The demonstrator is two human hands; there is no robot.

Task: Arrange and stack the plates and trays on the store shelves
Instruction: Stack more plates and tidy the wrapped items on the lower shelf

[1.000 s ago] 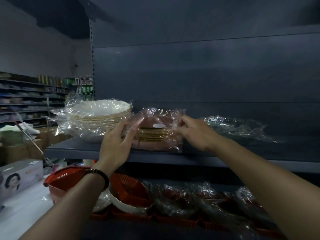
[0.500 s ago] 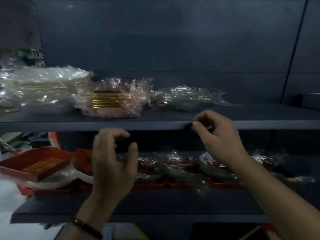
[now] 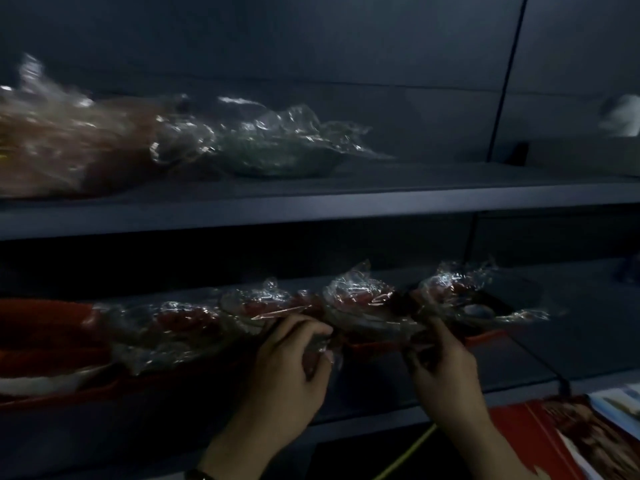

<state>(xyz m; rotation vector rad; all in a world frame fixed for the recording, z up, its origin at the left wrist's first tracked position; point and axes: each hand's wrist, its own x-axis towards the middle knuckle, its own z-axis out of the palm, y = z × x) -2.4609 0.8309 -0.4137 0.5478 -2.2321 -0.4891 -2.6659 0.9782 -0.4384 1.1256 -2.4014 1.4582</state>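
Note:
Several plastic-wrapped red plate packs lie in a row on the lower shelf [image 3: 571, 348]. My left hand [image 3: 291, 372] and my right hand [image 3: 443, 372] are closed on the two sides of one wrapped red plate pack [image 3: 367, 306] in the middle of that row. On the upper shelf [image 3: 381, 199] sits a wrapped pink plate stack [image 3: 69, 150] at the left, with a wrapped green plate pack [image 3: 277, 154] beside it. The picture is dark and blurred.
Red trays [image 3: 45, 341] and a white dish [image 3: 38, 381] lie at the lower shelf's left end. A red printed box [image 3: 568, 441] stands at the bottom right. Something white [image 3: 623, 116] shows on the upper shelf's far right.
Both hands dropped from the upper shelf's edge to the lower shelf and closed on a wrapped red plate pack. The view swung down and to the right.

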